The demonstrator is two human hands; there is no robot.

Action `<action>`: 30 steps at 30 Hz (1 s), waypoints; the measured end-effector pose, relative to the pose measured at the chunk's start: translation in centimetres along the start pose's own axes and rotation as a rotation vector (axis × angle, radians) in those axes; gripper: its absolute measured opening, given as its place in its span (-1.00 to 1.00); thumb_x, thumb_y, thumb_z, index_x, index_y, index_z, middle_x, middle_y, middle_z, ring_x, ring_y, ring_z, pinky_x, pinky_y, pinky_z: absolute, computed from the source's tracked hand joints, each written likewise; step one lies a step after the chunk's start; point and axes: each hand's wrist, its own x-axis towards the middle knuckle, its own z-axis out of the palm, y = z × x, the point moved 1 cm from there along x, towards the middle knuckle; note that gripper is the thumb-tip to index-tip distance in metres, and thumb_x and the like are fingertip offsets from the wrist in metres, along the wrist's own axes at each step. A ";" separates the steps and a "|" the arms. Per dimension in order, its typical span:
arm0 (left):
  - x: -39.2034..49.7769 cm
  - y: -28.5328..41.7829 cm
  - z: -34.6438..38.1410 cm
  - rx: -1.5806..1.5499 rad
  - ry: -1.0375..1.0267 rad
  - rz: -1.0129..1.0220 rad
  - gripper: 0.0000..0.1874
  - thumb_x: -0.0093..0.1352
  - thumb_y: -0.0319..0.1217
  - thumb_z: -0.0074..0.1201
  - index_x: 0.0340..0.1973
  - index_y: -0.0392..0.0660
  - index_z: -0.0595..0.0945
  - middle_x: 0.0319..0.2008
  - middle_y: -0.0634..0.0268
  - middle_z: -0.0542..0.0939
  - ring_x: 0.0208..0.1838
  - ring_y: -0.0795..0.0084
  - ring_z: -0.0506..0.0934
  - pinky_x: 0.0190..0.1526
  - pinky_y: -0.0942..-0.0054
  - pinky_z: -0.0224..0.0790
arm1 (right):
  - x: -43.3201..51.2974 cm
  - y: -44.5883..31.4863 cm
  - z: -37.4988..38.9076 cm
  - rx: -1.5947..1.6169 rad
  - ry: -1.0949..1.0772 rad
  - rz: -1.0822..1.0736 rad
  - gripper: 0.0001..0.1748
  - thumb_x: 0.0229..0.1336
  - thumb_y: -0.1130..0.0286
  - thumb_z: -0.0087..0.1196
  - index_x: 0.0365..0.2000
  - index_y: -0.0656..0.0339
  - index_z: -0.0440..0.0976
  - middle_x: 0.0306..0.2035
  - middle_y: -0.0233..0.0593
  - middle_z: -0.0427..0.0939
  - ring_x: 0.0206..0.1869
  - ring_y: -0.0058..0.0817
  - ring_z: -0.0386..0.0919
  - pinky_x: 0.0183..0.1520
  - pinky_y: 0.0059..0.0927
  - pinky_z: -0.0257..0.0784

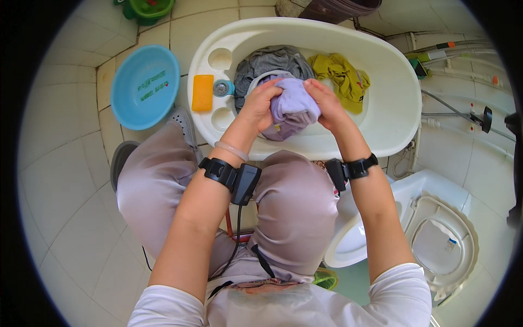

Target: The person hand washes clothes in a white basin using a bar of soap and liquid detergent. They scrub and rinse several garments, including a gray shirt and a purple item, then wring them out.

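Note:
A bunched lavender cloth garment [295,102] is gripped between my two hands above a white plastic baby bathtub [392,94]. My left hand [261,104] holds its left side, thumb on top. On its right side, the fingers of my right hand [327,102] press into the fabric. Beneath and behind it, a grey garment [276,59] lies heaped in the tub. To the right of that is a crumpled mustard-yellow garment [343,79]. An orange bar of laundry soap [202,92] rests on the tub's left ledge, beside a round dial [222,88].
A blue plastic basin [145,88] stands on the tiled floor left of the tub. Behind are a green plastic container [149,10] and a dark bucket [339,9]. Hoses and pipes [453,53] run along the right wall. A white toilet [351,245] is close by my right arm.

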 end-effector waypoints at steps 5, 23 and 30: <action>0.1 -0.4 0.0 -0.242 0.039 -0.080 -0.64 0.37 -0.46 -0.22 0.06 -0.26 0.44 -0.03 0.08 0.53 0.03 0.22 0.51 0.13 0.23 0.35 | 1.3 -1.9 0.1 -0.770 0.384 -0.498 -0.74 0.07 0.27 0.23 -0.50 0.25 0.48 -0.68 -0.48 0.39 -0.60 -0.73 0.28 -0.52 -0.62 0.24; 0.3 0.6 -3.2 0.375 0.506 -0.060 -0.77 0.38 -0.27 0.00 -0.09 -0.04 0.48 -0.25 0.32 0.51 -0.20 0.47 0.46 -0.09 0.38 0.37 | -4.5 -4.5 -0.7 0.149 0.016 -0.419 -0.92 0.06 0.58 0.07 -0.42 0.18 0.41 -0.31 -0.27 0.54 -0.25 -0.49 0.51 -0.12 -0.40 0.43; -0.9 1.5 2.7 0.839 -0.048 0.496 -0.71 0.24 -0.39 0.13 -0.14 -0.20 0.52 -0.34 0.35 0.56 -0.28 0.58 0.47 -0.21 0.52 0.36 | -4.3 -4.8 0.4 0.246 -0.063 -0.377 -0.71 0.10 0.52 -0.04 -0.11 0.15 0.40 -0.11 -0.29 0.43 -0.08 -0.47 0.41 0.02 -0.38 0.32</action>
